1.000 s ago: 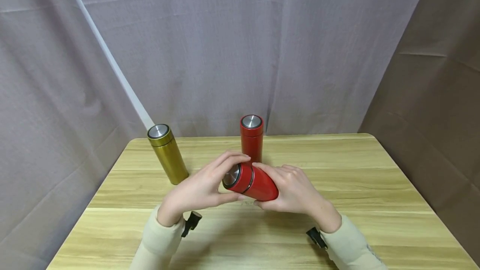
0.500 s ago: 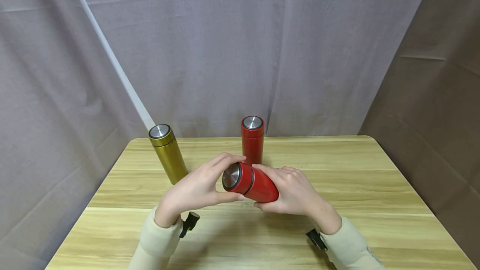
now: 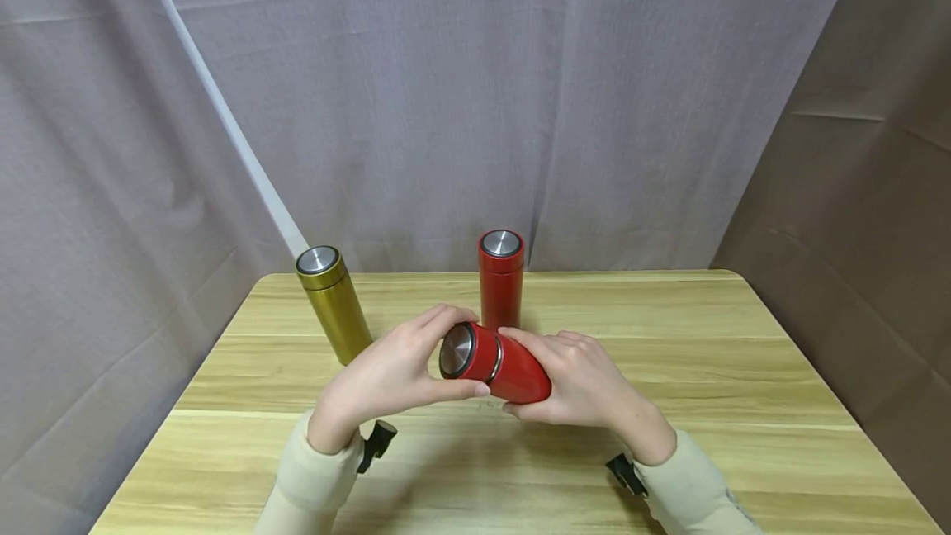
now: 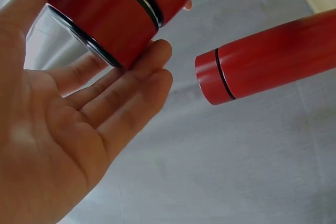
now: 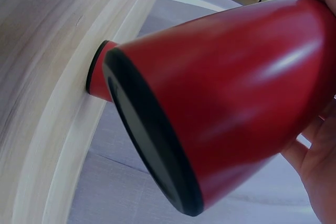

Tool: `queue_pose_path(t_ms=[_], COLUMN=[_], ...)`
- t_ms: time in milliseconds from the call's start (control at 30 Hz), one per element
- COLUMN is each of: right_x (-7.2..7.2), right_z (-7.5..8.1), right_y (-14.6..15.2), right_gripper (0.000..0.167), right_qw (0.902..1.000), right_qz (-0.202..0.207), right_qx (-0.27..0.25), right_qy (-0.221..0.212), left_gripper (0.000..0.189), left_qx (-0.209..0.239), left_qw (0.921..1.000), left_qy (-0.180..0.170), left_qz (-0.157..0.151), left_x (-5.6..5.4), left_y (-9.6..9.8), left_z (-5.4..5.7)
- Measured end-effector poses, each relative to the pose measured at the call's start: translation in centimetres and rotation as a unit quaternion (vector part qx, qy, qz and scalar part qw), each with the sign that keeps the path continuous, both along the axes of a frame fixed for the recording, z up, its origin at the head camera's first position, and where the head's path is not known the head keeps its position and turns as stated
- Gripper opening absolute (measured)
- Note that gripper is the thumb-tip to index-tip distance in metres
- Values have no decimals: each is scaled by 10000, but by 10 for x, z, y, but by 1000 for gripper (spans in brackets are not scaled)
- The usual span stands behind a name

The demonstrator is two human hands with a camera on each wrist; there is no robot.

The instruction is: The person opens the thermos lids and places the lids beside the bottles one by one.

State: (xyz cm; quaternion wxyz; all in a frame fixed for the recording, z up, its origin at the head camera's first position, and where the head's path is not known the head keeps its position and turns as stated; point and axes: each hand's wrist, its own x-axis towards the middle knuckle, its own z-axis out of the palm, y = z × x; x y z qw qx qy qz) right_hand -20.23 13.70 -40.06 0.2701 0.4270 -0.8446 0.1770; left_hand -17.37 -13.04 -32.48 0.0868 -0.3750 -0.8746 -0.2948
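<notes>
Tabletop (image 3: 669,452) carries an upright red flask (image 3: 501,291). Just in front of it, a tilted red flask (image 3: 523,374) is held aloft; it looks stiff, fairly heavy and slick, best gripped round its middle. Right of the upright red flask, the right hand (image 3: 575,374) wraps the tilted one; left of it, the left hand (image 3: 401,366) pinches the smooth cap (image 3: 485,351).

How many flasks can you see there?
3: a tilted red flask held by the left hand and right hand, an upright red flask behind it, and a gold flask further left.
</notes>
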Motion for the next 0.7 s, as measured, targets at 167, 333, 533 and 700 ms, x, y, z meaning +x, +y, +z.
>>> queue_pose_path(t_ms=[167, 333, 533, 700], right_x=[0, -1, -2, -2], right_z=[0, 1, 4, 4], right_y=[-1, -2, -2, -2], right_gripper=[85, 86, 85, 85], right_qw=[10000, 10000, 10000, 10000], right_qz=[12, 37, 65, 65], right_qx=[55, 46, 38, 46], right_qy=[-61, 16, -23, -22], left_gripper=[59, 62, 84, 84], left_qx=[-74, -169, -248, -168], left_qw=[9996, 9987, 9989, 9992], left_qy=[41, 180, 222, 325], left_qz=[272, 445, 339, -160], left_x=[2, 3, 2, 3], left_y=[0, -1, -3, -4], left_z=[1, 2, 2, 2])
